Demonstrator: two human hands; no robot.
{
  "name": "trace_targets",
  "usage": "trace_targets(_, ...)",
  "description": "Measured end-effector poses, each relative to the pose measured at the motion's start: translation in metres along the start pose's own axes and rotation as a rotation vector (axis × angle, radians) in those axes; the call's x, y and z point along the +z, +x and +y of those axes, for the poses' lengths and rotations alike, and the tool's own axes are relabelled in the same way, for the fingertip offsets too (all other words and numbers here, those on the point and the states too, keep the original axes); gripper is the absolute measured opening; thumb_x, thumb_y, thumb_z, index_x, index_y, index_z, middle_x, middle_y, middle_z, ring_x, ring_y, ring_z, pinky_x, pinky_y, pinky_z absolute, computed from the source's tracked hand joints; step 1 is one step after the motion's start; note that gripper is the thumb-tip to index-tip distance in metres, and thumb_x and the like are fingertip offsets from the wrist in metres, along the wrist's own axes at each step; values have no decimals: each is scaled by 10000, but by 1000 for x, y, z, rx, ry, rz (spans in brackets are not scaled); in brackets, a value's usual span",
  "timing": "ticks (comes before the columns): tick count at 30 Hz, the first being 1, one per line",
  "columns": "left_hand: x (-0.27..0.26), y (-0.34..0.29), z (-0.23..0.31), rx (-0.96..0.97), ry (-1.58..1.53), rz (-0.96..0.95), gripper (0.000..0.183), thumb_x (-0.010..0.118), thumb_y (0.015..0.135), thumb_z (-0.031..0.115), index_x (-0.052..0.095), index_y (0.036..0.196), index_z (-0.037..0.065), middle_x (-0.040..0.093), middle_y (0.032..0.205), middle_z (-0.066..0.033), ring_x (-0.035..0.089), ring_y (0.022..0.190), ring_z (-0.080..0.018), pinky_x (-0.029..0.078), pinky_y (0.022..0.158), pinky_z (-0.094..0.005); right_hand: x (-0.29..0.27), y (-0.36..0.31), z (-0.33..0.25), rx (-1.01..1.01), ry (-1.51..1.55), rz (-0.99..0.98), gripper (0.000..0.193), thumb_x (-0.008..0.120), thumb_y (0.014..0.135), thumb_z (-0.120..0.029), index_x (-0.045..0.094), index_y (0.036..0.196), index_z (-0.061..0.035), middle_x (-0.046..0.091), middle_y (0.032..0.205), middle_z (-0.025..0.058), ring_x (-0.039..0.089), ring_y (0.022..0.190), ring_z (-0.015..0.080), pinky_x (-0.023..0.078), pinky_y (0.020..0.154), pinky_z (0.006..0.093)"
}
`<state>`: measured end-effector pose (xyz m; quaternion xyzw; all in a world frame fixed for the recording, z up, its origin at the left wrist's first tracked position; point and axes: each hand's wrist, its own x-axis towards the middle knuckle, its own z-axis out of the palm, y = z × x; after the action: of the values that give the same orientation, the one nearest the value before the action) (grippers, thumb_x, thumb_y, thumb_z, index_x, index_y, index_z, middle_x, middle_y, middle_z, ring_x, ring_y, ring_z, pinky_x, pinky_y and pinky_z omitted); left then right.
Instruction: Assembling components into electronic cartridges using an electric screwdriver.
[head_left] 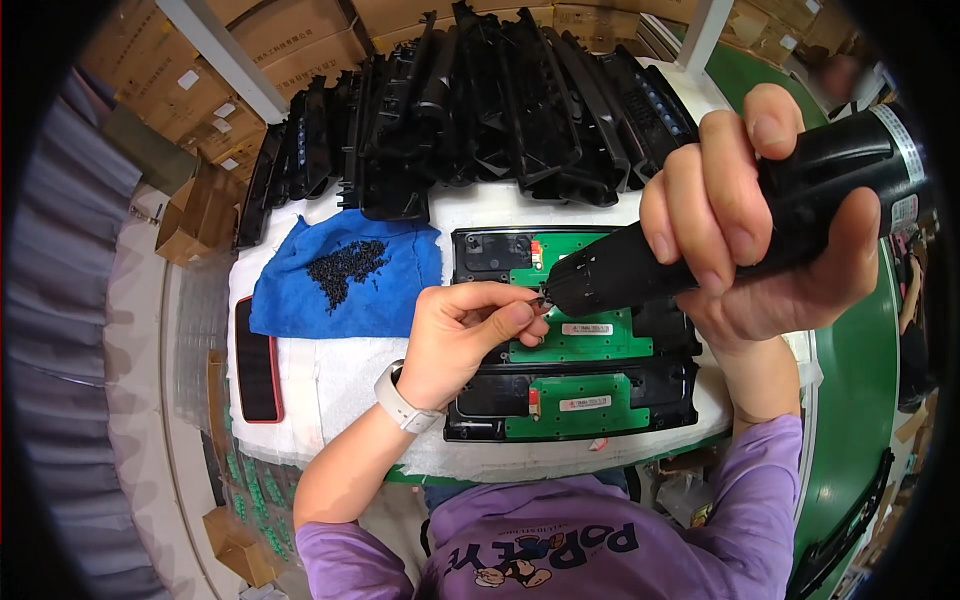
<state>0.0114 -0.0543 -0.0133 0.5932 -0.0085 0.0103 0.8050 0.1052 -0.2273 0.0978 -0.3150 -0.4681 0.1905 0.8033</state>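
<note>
Your left hand (465,335) pinches a tiny black screw (541,300) at the tip of the driver (700,235), which your right hand (745,215) grips tight around its fat middle. The screw is light, hard and easy to drop (pinch its sides). Just under it sits the green board (575,340) in its black tray (480,255). More screws (345,268) lie on the blue cloth (290,300), far left.

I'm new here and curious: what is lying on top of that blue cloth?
On the blue cloth lies a loose heap of small black screws. The cloth rests on the white table cover; whatever is beneath the cloth is covered and cannot be seen.
</note>
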Motion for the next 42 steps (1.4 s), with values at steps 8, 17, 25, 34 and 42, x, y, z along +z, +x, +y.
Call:
trace_targets(8,3,-2,-2,83,8,56,137,589,812,-31,614,944,-58,651,806,-139,625,728,-157,516,693,-260,-14,-4,11,-82,17,177,437,418,877,-430,491,1045,-33,430,657,0,409,515,100,390,593,278)
trace_targets(17,8,1,10,210,805,274,85,627,736,16,652,813,-13,642,742,-143,631,628,-201,465,565,-252,-22,16,20,-2,-46,308,327,433,884,-350,499,939,-34,409,605,-6,388,448,88,368,503,264)
trace_targets(25,-14,18,8,365,922,289,68,674,680,11,629,731,8,592,642,-71,544,590,-197,433,552,-269,-41,25,56,91,-490,269,228,542,791,-213,483,854,-2,440,524,42,418,402,116,358,420,249)
trace_targets(34,-18,29,-3,428,923,176,80,641,698,8,611,772,2,626,772,-83,571,718,-247,440,637,-303,-47,30,63,49,-396,290,183,651,755,-156,561,683,-14,506,501,16,468,411,71,348,402,211)
trace_targets(42,-16,31,-5,304,912,88,76,626,730,47,607,796,15,639,797,-91,594,730,-258,428,683,-317,-42,36,70,119,-528,190,184,669,716,-141,565,612,-30,519,501,-7,470,420,55,350,393,213)
